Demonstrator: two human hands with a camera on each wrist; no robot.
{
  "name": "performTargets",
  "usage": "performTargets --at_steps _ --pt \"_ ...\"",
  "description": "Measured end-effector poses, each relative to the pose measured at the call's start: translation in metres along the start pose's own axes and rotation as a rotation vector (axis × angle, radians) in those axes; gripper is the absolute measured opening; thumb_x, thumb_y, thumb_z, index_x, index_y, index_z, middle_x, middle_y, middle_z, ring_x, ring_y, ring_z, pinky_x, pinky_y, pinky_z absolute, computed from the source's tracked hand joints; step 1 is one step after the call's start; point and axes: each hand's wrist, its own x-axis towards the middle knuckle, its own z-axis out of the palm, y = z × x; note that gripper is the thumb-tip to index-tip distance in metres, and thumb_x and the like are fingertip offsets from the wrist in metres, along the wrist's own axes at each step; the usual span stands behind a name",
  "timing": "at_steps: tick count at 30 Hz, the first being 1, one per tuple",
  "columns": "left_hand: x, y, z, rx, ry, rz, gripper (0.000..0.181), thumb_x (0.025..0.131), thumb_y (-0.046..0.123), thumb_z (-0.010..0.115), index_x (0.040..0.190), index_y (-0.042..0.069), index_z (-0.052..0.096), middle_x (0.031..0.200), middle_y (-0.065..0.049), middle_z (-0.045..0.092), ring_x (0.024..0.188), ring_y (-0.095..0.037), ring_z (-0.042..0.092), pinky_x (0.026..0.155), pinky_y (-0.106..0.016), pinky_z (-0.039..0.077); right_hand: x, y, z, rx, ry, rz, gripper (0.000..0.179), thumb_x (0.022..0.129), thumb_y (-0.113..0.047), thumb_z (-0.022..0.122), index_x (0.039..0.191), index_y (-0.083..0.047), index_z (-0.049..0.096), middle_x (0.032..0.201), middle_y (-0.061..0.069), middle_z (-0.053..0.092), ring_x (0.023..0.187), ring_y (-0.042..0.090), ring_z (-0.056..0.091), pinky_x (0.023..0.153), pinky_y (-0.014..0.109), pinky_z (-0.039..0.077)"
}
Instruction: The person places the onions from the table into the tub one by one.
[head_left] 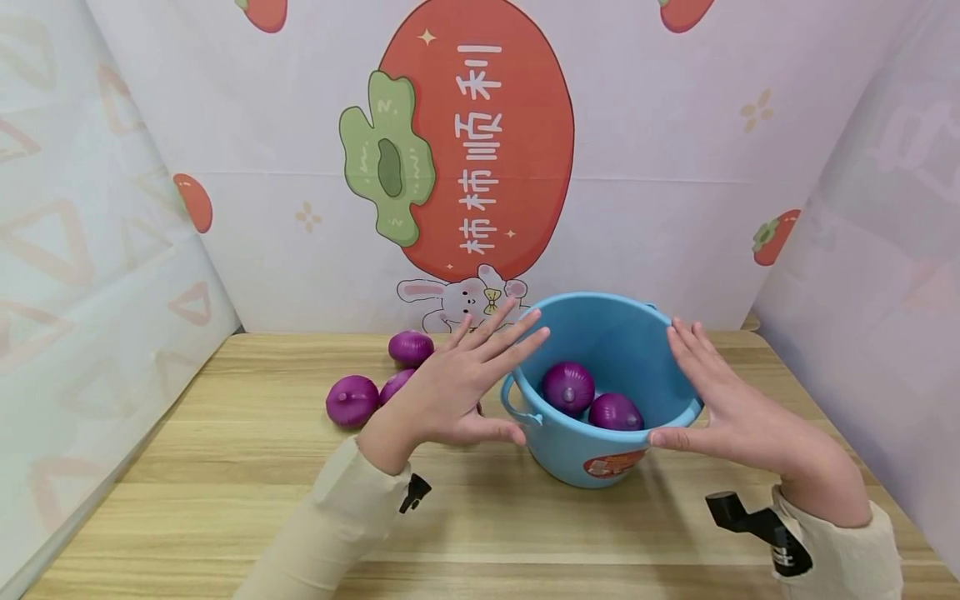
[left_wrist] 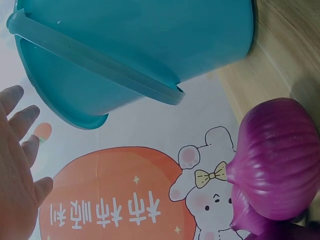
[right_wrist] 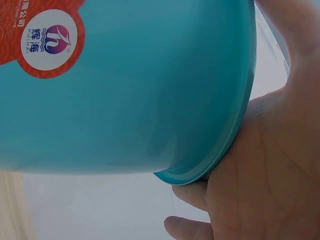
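Note:
A blue bucket (head_left: 607,458) stands on the table, its mouth tilted toward the head camera, with two purple onions inside: one onion (head_left: 567,387) at the left, another onion (head_left: 615,412) by the front wall. My left hand (head_left: 457,387) hovers left of the rim with its fingers straight and spread. In the left wrist view, a gap shows between those fingers (left_wrist: 31,120) and the bucket. At the bucket's right side, my right hand (head_left: 731,408) rests against the rim, fingers extended and thumb at the front edge; its palm (right_wrist: 265,160) is close along the rim.
Left of the bucket, several purple onions lie on the wooden table (head_left: 247,467), among them one onion (head_left: 352,401) in front and one onion (head_left: 411,347) farther back. My left forearm partly hides the group. A printed cloth backdrop (head_left: 300,250) rises behind the table.

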Motion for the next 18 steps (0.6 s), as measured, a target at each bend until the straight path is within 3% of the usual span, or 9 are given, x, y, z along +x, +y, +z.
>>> performTargets --at_steps 3,5,6,10,12,13,16,18 --pt "-0.002 -0.002 0.000 0.012 0.001 -0.001 0.101 0.079 0.090 0.014 0.160 0.029 0.016 0.169 0.007 0.010 0.157 -0.023 -0.002 0.119 -0.068 0.015 0.000 0.000 0.000 0.003 0.002 -0.002 0.122 0.078 -0.043 0.082 0.160 -0.012 -0.004 0.168 0.006 -0.012 0.153 0.033 -0.020 0.102 0.083 0.019" --pt "-0.004 -0.004 -0.001 0.020 0.001 0.001 0.099 0.082 0.087 0.030 0.160 0.029 0.015 0.169 0.006 0.010 0.157 -0.024 -0.001 0.119 -0.067 0.015 0.000 0.000 0.000 0.001 0.002 -0.003 0.122 0.078 -0.043 0.082 0.160 -0.011 -0.004 0.168 0.006 -0.012 0.153 0.033 -0.020 0.101 0.083 0.019" --pt "-0.006 -0.005 -0.001 0.030 -0.002 0.002 0.099 0.082 0.087 0.031 0.160 0.029 0.015 0.169 0.006 0.010 0.157 -0.024 0.000 0.120 -0.067 0.015 0.001 -0.001 0.000 -0.002 0.001 -0.002 0.122 0.078 -0.043 0.082 0.160 -0.012 -0.004 0.168 0.006 -0.012 0.153 0.033 -0.020 0.101 0.083 0.019" --pt "-0.012 -0.010 -0.004 0.086 -0.018 0.015 0.103 0.080 0.078 0.054 0.160 0.030 0.013 0.169 0.003 0.012 0.157 -0.026 -0.001 0.119 -0.067 0.018 0.002 -0.001 0.000 -0.008 -0.003 0.001 0.122 0.078 -0.044 0.081 0.160 -0.012 -0.004 0.168 0.006 -0.012 0.153 0.033 -0.019 0.100 0.083 0.022" --pt "-0.014 -0.012 -0.005 0.113 -0.027 0.016 0.104 0.079 0.078 0.055 0.160 0.029 0.013 0.168 0.002 0.014 0.157 -0.025 0.000 0.118 -0.068 0.019 0.002 -0.001 -0.001 -0.010 -0.003 0.003 0.123 0.078 -0.044 0.082 0.160 -0.012 -0.004 0.168 0.006 -0.012 0.153 0.033 -0.020 0.100 0.083 0.022" --pt "-0.016 -0.012 -0.006 0.122 -0.034 0.015 0.106 0.077 0.074 0.062 0.160 0.029 0.013 0.168 0.002 0.014 0.157 -0.025 -0.001 0.118 -0.067 0.020 0.001 -0.001 -0.001 -0.010 -0.003 0.004 0.123 0.078 -0.044 0.082 0.160 -0.012 -0.004 0.168 0.006 -0.012 0.153 0.033 -0.020 0.100 0.083 0.022" --pt "-0.019 -0.013 -0.007 0.137 -0.048 0.004 0.107 0.076 0.073 0.063 0.160 0.030 0.013 0.168 0.003 0.013 0.157 -0.024 -0.001 0.119 -0.066 0.018 0.001 0.000 -0.001 -0.011 -0.002 0.006 0.123 0.078 -0.044 0.082 0.160 -0.012 -0.005 0.168 0.007 -0.012 0.153 0.033 -0.020 0.101 0.083 0.021" --pt "-0.021 -0.014 -0.008 0.145 -0.060 -0.005 0.103 0.079 0.079 0.053 0.160 0.030 0.013 0.168 0.004 0.012 0.157 -0.023 -0.002 0.120 -0.065 0.017 0.001 0.000 -0.001 -0.010 -0.003 0.007 0.123 0.078 -0.044 0.082 0.160 -0.012 -0.004 0.168 0.007 -0.012 0.153 0.032 -0.020 0.101 0.083 0.021"
